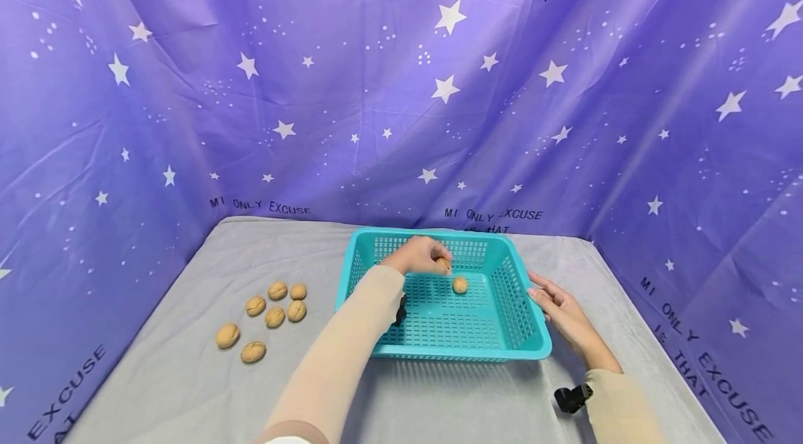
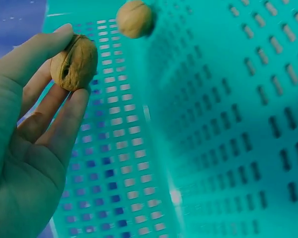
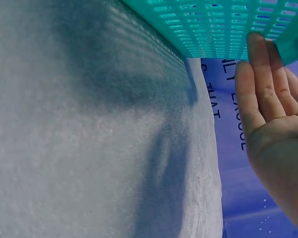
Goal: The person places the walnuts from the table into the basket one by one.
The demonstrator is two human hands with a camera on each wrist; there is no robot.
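Observation:
My left hand (image 1: pixel 422 254) holds a walnut (image 2: pixel 75 63) between thumb and fingertips, inside a turquoise plastic basket (image 1: pixel 530 352). On the basket floor, just to the right of that hand in the head view, lies another walnut (image 1: pixel 460 285). At the basket's right side, my right hand (image 1: pixel 567 315) holds the rim, its thumb by the top edge. The right wrist view has the fingers (image 3: pixel 262 74) extended against the perforated outer wall. Left of the basket, several loose walnuts (image 1: pixel 274 317) lie on the grey cloth.
A grey cloth (image 1: pixel 188 388) covers the table under the basket. Purple starred fabric (image 1: pixel 376 116) hangs behind the table and along both sides. The left forearm (image 1: pixel 341 353) crosses over the basket's front left corner.

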